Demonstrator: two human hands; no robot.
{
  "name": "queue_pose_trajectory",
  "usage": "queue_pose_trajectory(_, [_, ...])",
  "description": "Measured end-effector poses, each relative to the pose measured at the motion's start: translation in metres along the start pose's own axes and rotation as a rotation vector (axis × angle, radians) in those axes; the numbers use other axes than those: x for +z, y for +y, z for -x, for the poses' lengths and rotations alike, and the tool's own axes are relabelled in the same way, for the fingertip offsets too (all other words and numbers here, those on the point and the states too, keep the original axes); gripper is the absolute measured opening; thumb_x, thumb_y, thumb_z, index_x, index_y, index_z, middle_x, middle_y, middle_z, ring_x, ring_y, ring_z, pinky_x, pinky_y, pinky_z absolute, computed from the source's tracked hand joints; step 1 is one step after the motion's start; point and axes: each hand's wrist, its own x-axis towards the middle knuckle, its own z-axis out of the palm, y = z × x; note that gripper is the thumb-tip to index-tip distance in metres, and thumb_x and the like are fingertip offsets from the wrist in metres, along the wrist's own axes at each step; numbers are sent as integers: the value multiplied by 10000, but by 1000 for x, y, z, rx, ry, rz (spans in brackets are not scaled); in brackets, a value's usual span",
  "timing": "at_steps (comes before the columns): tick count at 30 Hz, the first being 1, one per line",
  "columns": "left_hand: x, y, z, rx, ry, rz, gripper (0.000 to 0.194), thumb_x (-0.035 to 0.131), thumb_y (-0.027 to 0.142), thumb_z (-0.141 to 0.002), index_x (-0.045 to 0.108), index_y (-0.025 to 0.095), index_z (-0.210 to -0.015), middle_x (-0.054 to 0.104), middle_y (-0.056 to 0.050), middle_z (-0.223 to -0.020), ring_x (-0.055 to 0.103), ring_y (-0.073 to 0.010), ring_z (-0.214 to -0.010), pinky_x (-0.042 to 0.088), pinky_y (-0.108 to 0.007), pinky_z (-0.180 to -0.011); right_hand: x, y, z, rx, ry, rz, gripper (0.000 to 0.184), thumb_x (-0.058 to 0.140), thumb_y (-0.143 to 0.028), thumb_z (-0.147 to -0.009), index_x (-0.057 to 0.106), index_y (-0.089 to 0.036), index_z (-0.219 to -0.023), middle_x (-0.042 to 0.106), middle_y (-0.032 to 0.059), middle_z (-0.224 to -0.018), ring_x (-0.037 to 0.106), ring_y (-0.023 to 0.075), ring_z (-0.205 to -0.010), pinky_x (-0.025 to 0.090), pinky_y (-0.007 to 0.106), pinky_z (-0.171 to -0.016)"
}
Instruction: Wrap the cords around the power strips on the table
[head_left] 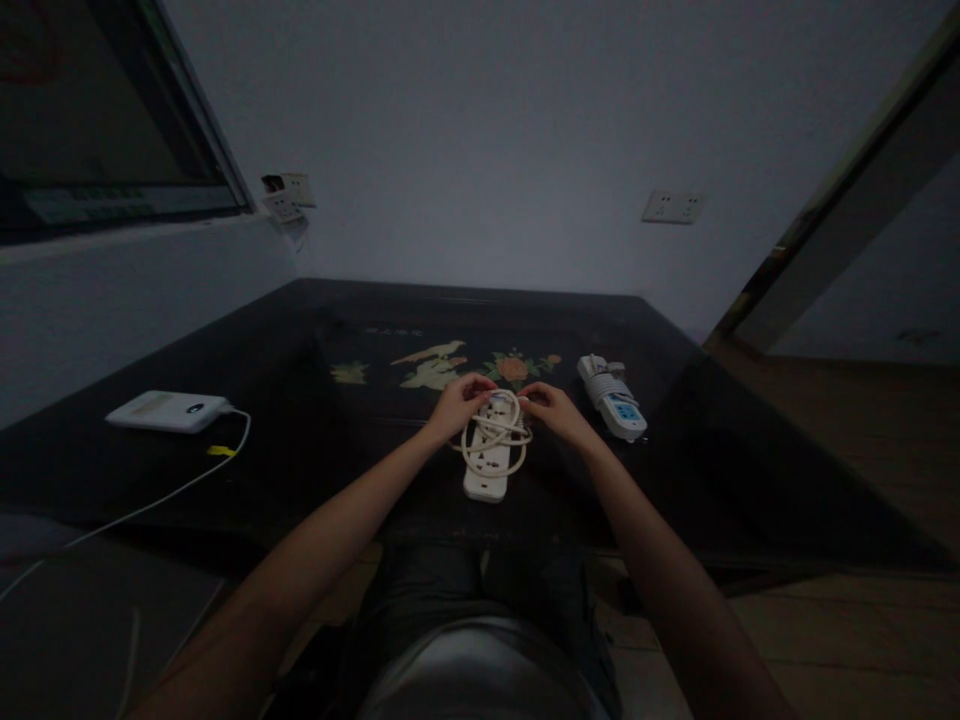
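Note:
A white power strip [487,484] lies on the dark table in front of me, its long side pointing away from my body. Its pale cord [495,472] is looped loosely over the sockets. At the strip's far left end, my left hand [463,400] has its fingers closed on the cord. Across from it, my right hand [551,408] pinches at the far right side of the loops, by what looks like the cord's thicker end. The fingertips partly cover what they grip.
A second power strip [621,408], wrapped in its cord, lies to the right. On the left sits a white power bank [166,411] with a cable trailing off the table [300,490]. Wall sockets [673,207] are on the wall behind.

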Motion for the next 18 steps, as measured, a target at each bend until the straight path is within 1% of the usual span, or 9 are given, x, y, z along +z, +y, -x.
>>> queue_pose_trajectory(3, [-1, -5, -2, -31, -36, -6, 121, 611, 143, -742, 624, 143, -863, 665, -38, -850, 623, -145, -791, 480, -279, -737, -4, -5, 3, 30, 17, -34, 275, 680, -353, -696, 594, -169, -880, 629, 28, -790, 582, 151, -683, 467, 248, -554])
queue_pose_trajectory(6, [-2, -9, -3, -66, -70, -19, 122, 602, 120, -732, 629, 139, -849, 667, -36, -817, 623, -142, -766, 473, -277, -723, -7, -11, 5, 41, 20, 3, 270, 684, -323, -691, 623, -170, -905, 620, 6, -711, 559, 130, -626, 457, 232, -534])
queue_pose_trajectory(11, [-5, -5, -3, -99, -95, -55, 123, 578, 100, -737, 640, 139, -836, 658, -27, -795, 610, -130, -741, 461, -263, -703, -13, -15, 6, 45, 22, 17, 202, 683, -310, -686, 649, -170, -828, 616, 5, -673, 549, 129, -613, 465, 235, -530])
queue_pose_trajectory(15, [-7, -1, -2, -137, -140, -86, 254, 582, 114, -737, 625, 155, -984, 633, -6, -757, 593, -122, -671, 445, -232, -604, -16, -15, 8, 74, 10, -51, 172, 690, -284, -682, 644, -182, -812, 629, 12, -720, 570, 138, -660, 481, 240, -545])
queue_pose_trajectory(18, [-8, 1, -2, -107, -166, -140, 227, 554, 145, -777, 629, 151, -992, 656, -30, -813, 610, -132, -711, 469, -255, -645, -17, -17, 11, 103, -44, -174, 186, 709, -234, -664, 634, -192, -829, 643, 12, -787, 595, 137, -718, 502, 249, -606])
